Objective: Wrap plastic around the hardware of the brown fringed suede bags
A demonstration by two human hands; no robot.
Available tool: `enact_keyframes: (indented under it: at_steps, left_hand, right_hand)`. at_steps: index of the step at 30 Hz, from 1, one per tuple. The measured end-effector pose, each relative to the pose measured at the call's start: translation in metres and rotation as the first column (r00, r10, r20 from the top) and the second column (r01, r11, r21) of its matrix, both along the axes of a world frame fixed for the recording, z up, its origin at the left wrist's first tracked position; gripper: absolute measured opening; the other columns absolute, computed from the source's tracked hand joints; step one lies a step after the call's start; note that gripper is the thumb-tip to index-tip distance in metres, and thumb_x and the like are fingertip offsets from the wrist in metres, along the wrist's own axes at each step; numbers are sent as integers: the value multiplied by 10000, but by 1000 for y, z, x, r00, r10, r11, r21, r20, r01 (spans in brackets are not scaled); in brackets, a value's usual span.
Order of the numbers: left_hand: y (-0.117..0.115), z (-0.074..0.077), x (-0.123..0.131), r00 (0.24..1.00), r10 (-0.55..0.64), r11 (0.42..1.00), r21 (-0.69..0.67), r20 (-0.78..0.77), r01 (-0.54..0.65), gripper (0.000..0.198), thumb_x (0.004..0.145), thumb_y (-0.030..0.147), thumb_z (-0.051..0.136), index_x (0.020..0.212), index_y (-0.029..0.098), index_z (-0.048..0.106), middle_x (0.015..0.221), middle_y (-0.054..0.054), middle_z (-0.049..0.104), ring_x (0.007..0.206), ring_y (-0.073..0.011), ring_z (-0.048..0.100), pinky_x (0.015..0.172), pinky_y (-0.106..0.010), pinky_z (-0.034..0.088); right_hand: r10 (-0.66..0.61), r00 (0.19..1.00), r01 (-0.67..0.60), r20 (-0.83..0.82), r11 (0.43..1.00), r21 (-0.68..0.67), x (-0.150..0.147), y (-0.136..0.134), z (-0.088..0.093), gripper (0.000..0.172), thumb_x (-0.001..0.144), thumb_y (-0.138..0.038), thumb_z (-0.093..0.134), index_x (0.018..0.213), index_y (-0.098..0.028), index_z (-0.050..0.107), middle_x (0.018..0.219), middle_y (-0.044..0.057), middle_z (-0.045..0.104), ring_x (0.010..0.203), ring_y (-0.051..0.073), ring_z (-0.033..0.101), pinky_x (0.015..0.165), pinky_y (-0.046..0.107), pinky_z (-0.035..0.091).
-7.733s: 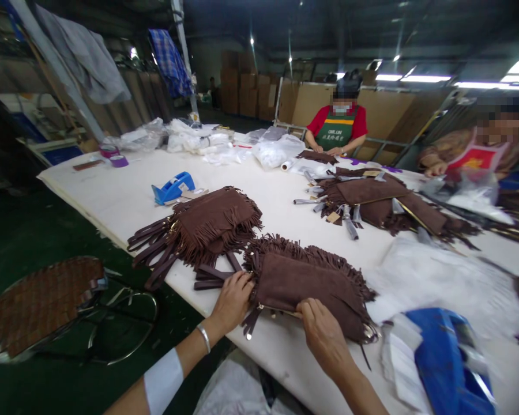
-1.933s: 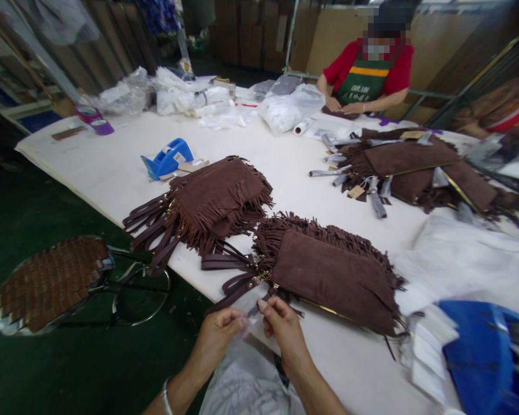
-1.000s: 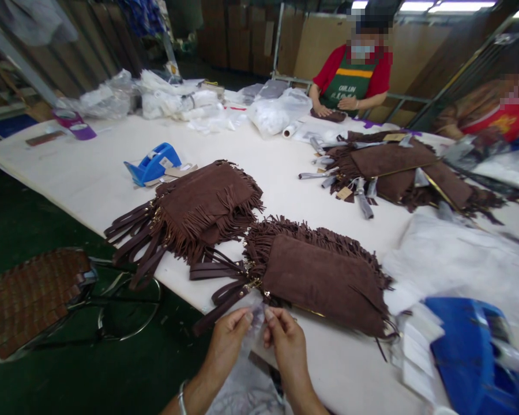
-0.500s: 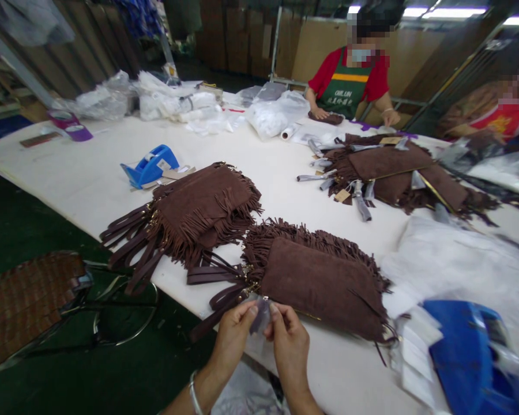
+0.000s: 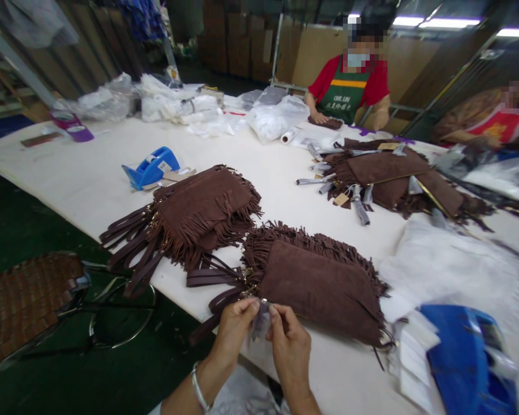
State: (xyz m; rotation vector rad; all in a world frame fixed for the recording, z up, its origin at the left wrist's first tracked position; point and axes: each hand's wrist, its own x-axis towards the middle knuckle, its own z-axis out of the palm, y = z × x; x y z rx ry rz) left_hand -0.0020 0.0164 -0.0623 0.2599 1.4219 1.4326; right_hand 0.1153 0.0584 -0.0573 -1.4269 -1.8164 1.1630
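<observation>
Both hands meet at the front edge of a brown fringed suede bag [image 5: 315, 288], close to its gold-coloured zip end. My left hand [image 5: 236, 323] pinches one side of a small greyish, see-through plastic wrap [image 5: 260, 323]. On the other side, my right hand [image 5: 289, 334] is closed on the same wrap between thumb and fingers. Whatever the wrap covers is hidden. Wrist straps [image 5: 216, 276] stick out from the bag's left end, beside my left hand. A second stack of fringed bags [image 5: 203, 204] lies farther left, its straps over the table edge.
A blue tape dispenser [image 5: 467, 357] stands at the right front, another tape dispenser [image 5: 153, 167] behind the left bags. More bags [image 5: 384, 173] with wrapped pulls lie at the right. A co-worker [image 5: 348, 86] is across the white table [image 5: 225, 147]. A stool [image 5: 30, 311] stands left.
My hands stay at the zip end, and the plastic wrap between my fingers now hangs narrower and a little lower. The co-worker's hand across the table has shifted slightly.
</observation>
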Motion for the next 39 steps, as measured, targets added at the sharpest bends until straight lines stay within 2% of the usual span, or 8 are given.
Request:
enact_keyframes:
  at_steps: [4,12,17,23,27,31,35,39]
  left_hand:
    - [6,0,2,998,27,1000,1,57,-27,338,691,426,750,864,135,736,776,-67,694,699,-176,612,645,-253,475]
    - [4,4,10,971,193,980,24,144,-198,280,711,379,754,804,134,658,755,-41,668,650,-129,596,610,-222,463]
    - [0,3,15,968,180,980,54,173,-192,300,734,398,737,857,132,671,804,-56,681,702,-139,607,694,-243,472]
    - [1,2,19,973,171,981,64,153,-182,290,729,383,742,863,134,681,799,-60,672,717,-154,601,654,-231,449]
    - [5,5,18,973,171,976,107,157,-189,233,728,349,739,822,142,692,810,-54,679,763,-157,601,740,-245,451]
    - [8,5,15,984,147,986,61,101,-154,198,719,328,729,779,144,685,747,-33,666,721,-150,590,703,-237,438]
    - [11,1,13,989,145,989,16,15,-145,182,712,309,712,723,140,646,670,-16,627,639,-138,556,613,-229,413]
    - [13,-7,17,981,189,982,11,-33,-189,196,716,324,708,729,150,619,663,-8,614,610,-130,546,589,-226,407]
  right_hand:
    - [6,997,-17,83,990,138,-3,0,-1,296,928,-420,444,901,-201,641,753,52,702,640,180,640,591,239,425]
    - [-3,985,-36,172,973,226,-4,0,-1,273,946,-394,433,909,-205,626,808,45,714,701,182,671,627,238,423]
    - [22,974,-105,225,925,365,-4,1,2,241,953,-337,443,931,-201,641,840,47,721,701,168,678,656,233,417]
    - [9,974,-90,227,933,347,-6,2,0,243,948,-361,448,926,-206,633,821,41,714,682,162,669,631,235,425]
    - [106,981,-158,162,921,357,-6,3,-3,249,961,-320,408,956,-196,624,867,61,703,752,170,664,695,252,455]
    - [155,982,-182,105,916,356,-3,3,-5,264,964,-290,380,985,-187,622,904,74,695,799,175,660,730,262,477]
    - [171,970,-221,172,914,340,-3,3,-4,254,963,-275,378,974,-188,616,881,61,689,770,174,664,703,258,467]
    - [96,965,-180,244,919,351,-4,3,-4,239,964,-310,393,945,-194,601,851,56,682,737,183,656,684,267,442]
